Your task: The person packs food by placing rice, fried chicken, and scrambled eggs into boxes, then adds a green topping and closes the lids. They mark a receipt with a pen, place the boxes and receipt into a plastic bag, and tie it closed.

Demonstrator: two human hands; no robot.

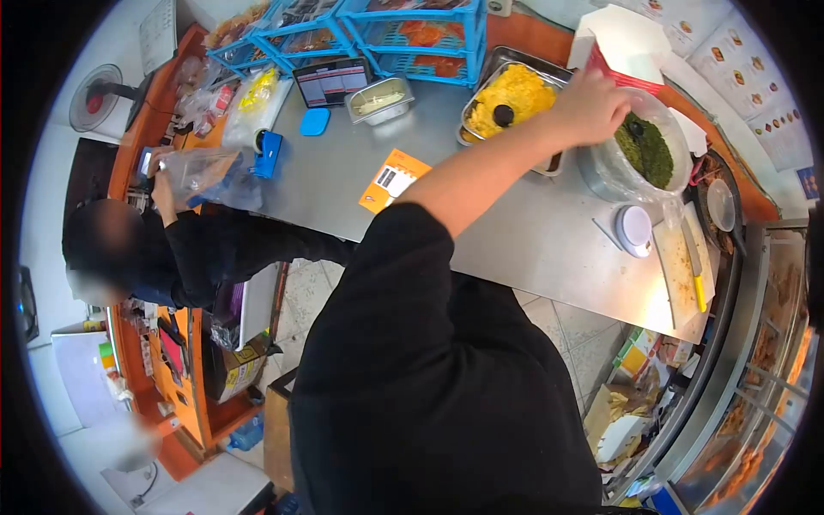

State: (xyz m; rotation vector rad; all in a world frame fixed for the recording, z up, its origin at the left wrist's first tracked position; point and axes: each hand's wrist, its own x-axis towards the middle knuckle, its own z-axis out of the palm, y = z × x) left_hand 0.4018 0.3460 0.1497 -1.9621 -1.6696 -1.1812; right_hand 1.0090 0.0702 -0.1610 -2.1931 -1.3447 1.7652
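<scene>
My left hand (592,107) reaches across the steel counter (532,240) to a clear tub of chopped green food (652,154). Its fingers are closed at the tub's near rim, on a black scoop (636,129) that sits in the greens. Just left of the hand stands a metal tray of yellow food (515,90) with a second black scoop (504,113) lying in it. A red and white paper box (622,47) stands behind the hand. My right hand is hidden from view.
A person in black at the left holds a clear plastic bag (202,167). On the counter lie an orange slip (390,180), a small metal tray (379,99), a tablet (330,83), a round lid (635,230), and a cutting board with a yellow-handled knife (697,279). Blue baskets (403,34) line the back.
</scene>
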